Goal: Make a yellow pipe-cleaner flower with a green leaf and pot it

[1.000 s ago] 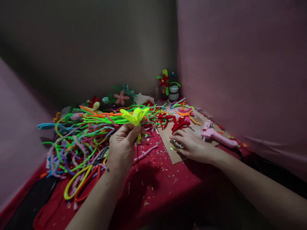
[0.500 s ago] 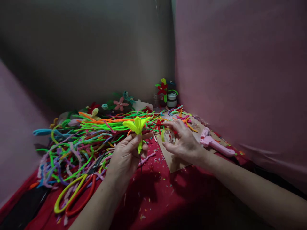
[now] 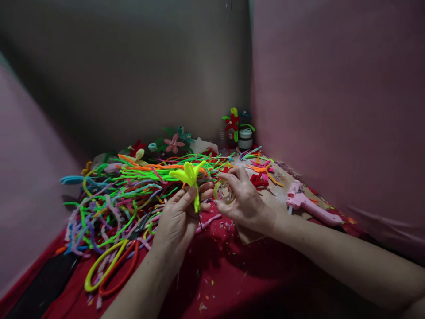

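My left hand (image 3: pixel 181 210) pinches a bright yellow pipe-cleaner flower (image 3: pixel 189 174) below its petals. The bloom points up, and a thin dark stem hangs under the hand. Just to the right, my right hand (image 3: pixel 247 199) grips a small roll of clear tape (image 3: pixel 225 191) between thumb and fingers. The roll faces the flower with a small gap between them. Behind my left hand spreads a large heap of coloured pipe cleaners (image 3: pixel 142 175). Scissors with yellow and red handles (image 3: pixel 124 272) lie at its near edge, their blades partly covered.
A pink glue gun (image 3: pixel 314 206) rests on a cardboard sheet (image 3: pixel 255 237) at the right. Finished flowers (image 3: pixel 174 144) and a white-lidded jar (image 3: pixel 245 138) stand along the back wall. A black flat object (image 3: pixel 43 283) lies at the front left of the red cloth (image 3: pixel 212 288).
My right hand has brought the tape roll left, closer to the yellow flower. The flower tilts slightly differently in my left hand, and the whole view has shifted a little.
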The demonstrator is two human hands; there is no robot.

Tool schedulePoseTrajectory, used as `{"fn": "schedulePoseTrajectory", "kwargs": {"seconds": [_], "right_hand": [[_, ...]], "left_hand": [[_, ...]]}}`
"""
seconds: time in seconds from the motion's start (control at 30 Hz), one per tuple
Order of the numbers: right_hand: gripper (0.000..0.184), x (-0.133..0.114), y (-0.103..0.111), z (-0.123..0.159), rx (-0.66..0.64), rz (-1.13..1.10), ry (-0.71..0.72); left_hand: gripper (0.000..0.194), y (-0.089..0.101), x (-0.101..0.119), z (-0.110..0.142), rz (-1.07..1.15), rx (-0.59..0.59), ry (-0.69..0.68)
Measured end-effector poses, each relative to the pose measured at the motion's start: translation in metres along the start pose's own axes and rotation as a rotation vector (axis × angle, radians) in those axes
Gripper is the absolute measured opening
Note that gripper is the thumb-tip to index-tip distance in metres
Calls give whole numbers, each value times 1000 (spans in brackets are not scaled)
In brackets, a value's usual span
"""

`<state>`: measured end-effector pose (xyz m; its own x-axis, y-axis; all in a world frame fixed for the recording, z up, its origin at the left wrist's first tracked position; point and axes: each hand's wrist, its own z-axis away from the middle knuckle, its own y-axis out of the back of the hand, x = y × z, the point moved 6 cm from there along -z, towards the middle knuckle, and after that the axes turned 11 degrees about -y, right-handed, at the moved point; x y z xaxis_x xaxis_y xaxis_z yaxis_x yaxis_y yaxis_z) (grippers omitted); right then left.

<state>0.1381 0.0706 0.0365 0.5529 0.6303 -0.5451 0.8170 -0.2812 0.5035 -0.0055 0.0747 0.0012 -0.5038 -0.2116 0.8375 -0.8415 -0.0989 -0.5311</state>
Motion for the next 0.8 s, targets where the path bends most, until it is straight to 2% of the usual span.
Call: {"fn": "schedulePoseTrajectory", "kwargs": {"seconds": [0.13, 0.27, 0.47, 0.63, 0.8], "right_hand": [[34, -1, 0, -2, 9, -31, 3], [27, 8, 1, -6, -10, -88, -88], [31, 8, 5, -11, 17, -132, -79], [33, 5, 3, -9, 56, -121, 19], [31, 6, -3, -6, 15, -135, 41]], "left_hand": [[3, 7, 5, -6, 19, 39, -56], [8, 13, 17, -13, -20, 45, -156], [23, 0, 10, -6, -125, -126, -35], [18, -1, 12, -4, -122, -131, -2], [23, -3, 12, -3, -119, -144, 16]]}}
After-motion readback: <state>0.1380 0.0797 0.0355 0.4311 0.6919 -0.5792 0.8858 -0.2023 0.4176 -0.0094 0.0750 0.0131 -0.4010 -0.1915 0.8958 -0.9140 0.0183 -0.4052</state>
